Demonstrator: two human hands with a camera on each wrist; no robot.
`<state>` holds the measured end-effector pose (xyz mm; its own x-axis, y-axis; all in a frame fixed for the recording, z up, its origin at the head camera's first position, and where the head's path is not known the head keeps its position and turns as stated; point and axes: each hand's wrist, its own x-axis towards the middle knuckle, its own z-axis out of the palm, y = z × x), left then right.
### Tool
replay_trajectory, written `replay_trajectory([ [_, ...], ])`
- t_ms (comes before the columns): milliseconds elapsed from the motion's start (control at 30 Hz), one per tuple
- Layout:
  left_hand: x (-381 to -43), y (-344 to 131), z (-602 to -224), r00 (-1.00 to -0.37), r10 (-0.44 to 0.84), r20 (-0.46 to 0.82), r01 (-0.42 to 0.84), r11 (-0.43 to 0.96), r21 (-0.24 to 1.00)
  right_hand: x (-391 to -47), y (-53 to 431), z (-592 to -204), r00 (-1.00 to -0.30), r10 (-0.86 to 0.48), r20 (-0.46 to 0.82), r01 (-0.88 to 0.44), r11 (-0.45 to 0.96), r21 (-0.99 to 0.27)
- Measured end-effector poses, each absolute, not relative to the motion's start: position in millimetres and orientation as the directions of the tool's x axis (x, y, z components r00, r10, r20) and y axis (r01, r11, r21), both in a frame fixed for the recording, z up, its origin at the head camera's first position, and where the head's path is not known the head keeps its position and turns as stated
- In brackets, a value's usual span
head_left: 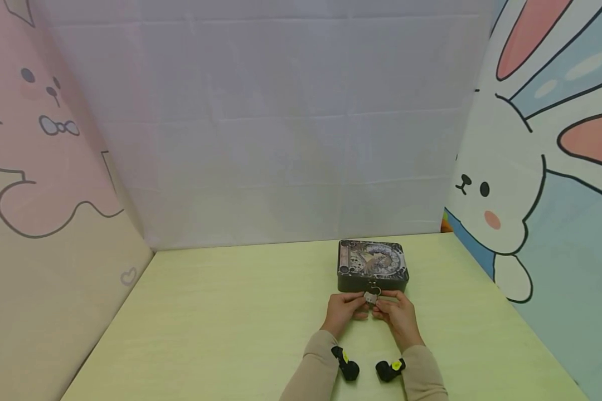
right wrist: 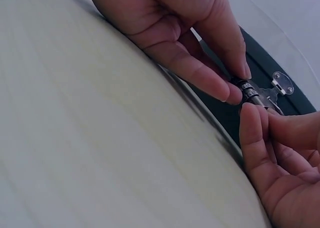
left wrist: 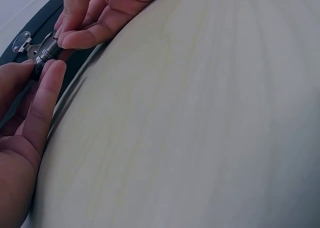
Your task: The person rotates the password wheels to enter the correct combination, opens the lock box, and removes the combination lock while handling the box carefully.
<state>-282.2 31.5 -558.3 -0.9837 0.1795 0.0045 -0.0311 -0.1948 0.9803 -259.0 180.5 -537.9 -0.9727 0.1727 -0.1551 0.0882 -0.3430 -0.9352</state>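
Note:
A small metal combination padlock point(head_left: 370, 298) hangs at the front latch of a dark decorated tin box point(head_left: 351, 283). My left hand point(head_left: 342, 312) pinches one end of the padlock between thumb and fingers. From the other side, my right hand point(head_left: 401, 318) pinches the opposite end. Number dials show on the padlock point(right wrist: 250, 91) in the right wrist view, between the two sets of fingertips. The metal latch point(right wrist: 282, 83) sits on the box front just behind it. Fingers partly cover the padlock body.
The box stands near the back of a pale yellow-green table point(head_left: 221, 323), close to a white cloth backdrop point(head_left: 261, 139). Cartoon-printed panels point(head_left: 572, 267) rise along both sides. Each wrist wears a small black camera point(head_left: 350, 370).

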Motion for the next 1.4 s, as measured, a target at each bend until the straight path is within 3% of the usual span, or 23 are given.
replay_trajectory([
  [1400,-267.8,17.3,-558.1,-0.978,0.207,-0.027,-0.081,-0.260,0.962,-246.0,173.0,-541.7,-0.981,0.147,-0.127,0.069,-0.350,-0.934],
])
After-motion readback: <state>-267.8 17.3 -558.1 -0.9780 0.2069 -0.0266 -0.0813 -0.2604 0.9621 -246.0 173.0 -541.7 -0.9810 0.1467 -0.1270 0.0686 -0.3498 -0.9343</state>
